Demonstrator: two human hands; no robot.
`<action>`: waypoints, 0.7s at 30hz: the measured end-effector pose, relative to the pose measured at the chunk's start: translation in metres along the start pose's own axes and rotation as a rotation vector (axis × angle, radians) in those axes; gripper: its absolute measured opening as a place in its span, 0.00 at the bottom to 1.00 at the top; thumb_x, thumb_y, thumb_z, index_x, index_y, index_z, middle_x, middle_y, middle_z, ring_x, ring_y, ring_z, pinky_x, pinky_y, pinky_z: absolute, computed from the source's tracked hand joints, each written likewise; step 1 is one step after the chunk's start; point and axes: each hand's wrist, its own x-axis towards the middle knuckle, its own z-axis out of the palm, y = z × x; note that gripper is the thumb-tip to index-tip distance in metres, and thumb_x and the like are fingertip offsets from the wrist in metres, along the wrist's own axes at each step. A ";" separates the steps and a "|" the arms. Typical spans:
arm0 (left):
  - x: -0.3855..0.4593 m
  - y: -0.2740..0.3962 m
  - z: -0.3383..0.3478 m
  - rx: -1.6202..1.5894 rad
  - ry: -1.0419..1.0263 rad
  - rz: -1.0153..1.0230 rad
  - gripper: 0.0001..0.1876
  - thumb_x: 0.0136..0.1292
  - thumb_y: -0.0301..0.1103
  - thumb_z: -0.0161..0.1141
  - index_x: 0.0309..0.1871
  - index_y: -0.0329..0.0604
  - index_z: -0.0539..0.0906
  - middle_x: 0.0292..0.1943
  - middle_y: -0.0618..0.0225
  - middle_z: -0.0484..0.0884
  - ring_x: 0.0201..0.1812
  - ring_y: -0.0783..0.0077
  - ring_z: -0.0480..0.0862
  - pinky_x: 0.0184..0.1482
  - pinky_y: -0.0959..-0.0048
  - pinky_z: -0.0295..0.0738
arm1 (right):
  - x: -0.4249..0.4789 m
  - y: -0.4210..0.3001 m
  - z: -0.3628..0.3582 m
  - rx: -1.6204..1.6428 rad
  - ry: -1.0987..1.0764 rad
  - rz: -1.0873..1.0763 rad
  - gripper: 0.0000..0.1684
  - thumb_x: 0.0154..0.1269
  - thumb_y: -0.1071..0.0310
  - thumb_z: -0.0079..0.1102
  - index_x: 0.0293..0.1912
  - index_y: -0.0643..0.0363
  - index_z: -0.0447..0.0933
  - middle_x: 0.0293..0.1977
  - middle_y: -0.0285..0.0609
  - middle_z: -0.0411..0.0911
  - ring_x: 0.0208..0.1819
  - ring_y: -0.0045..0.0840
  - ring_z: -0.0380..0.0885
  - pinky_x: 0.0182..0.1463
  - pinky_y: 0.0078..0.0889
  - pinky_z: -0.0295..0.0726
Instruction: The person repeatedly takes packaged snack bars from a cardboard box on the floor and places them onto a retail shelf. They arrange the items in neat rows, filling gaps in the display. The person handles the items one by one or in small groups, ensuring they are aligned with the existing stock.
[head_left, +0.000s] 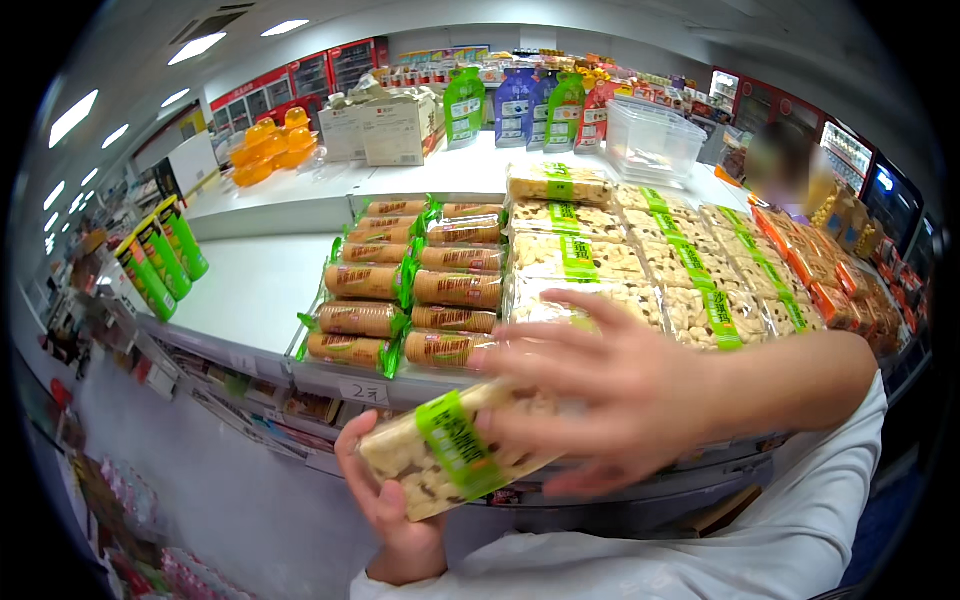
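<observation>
A clear-wrapped block of puffed sachima pastry (409, 469) with a green label band lies tilted in my left hand (401, 529). My left fingers and thumb grip its near left end. Blurred by motion, my right hand (637, 397) is spread in front of the packet's right end, fingers apart. Whether it touches the wrapper I cannot tell. Behind it, similar sachima packets (577, 255) fill the display in rows, one lying on top at the back. To their left are two columns of round biscuit rolls (364, 281) in clear wrappers with green ends.
A handwritten price tag (364, 391) sits on the shelf's front edge. Green canisters (161, 262) stand at left on a white shelf (259, 277). Behind are orange plastic containers (274, 146), cardboard boxes (394, 131), standing pouches (514, 112) and a clear bin (652, 142). A person (784, 169) is at far right.
</observation>
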 end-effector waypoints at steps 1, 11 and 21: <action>0.003 0.002 0.009 0.030 -0.028 0.013 0.37 0.69 0.48 0.55 0.77 0.38 0.61 0.61 0.47 0.80 0.62 0.52 0.84 0.64 0.54 0.81 | -0.004 -0.018 0.002 -0.120 -0.029 -0.060 0.26 0.62 0.56 0.70 0.59 0.48 0.77 0.64 0.46 0.75 0.63 0.40 0.78 0.68 0.56 0.76; 0.027 -0.033 0.020 0.317 -0.255 0.311 0.41 0.74 0.51 0.62 0.79 0.36 0.59 0.74 0.46 0.69 0.72 0.48 0.75 0.70 0.53 0.76 | 0.001 0.098 -0.020 -0.039 -0.149 0.293 0.50 0.50 0.62 0.83 0.73 0.50 0.72 0.63 0.54 0.76 0.64 0.51 0.77 0.64 0.51 0.79; 0.017 -0.086 0.005 0.957 -0.467 0.643 0.35 0.67 0.34 0.62 0.76 0.36 0.66 0.79 0.33 0.60 0.81 0.26 0.60 0.79 0.38 0.57 | -0.029 0.198 -0.008 -0.099 -0.353 0.566 0.39 0.67 0.53 0.71 0.74 0.47 0.70 0.68 0.55 0.74 0.75 0.50 0.65 0.75 0.54 0.69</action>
